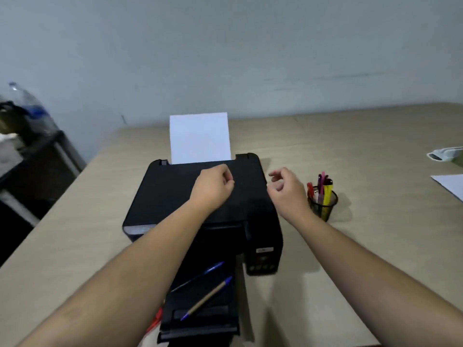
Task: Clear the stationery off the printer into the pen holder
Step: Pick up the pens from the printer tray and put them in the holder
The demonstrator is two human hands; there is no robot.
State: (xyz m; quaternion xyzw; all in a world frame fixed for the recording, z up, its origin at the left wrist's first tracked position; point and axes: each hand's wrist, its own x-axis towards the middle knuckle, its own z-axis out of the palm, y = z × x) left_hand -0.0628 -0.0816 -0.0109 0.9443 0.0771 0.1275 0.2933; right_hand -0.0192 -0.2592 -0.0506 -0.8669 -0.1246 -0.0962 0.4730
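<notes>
A black printer [165, 194] sits on the beige table with white paper [199, 137] standing in its rear feed. On its extended front tray lie a blue pen [200, 275] and a tan pen with a blue cap [208, 298]. Something red [155, 319] pokes out at the tray's left edge. My left hand [213, 187] hovers over the printer lid, fingers curled with nothing visible in them. My right hand [288, 190] floats at the printer's right edge, fingers loosely apart and empty. Just right of it stands a black mesh pen holder [323, 204] with several colourful pens.
The beige table [375, 171] stretches right, with a white sheet [451, 185] and a pale object [446, 154] at its far right edge. To the left stands a dark shelf [37, 166] carrying a plastic bottle [30, 103]. A grey wall lies behind.
</notes>
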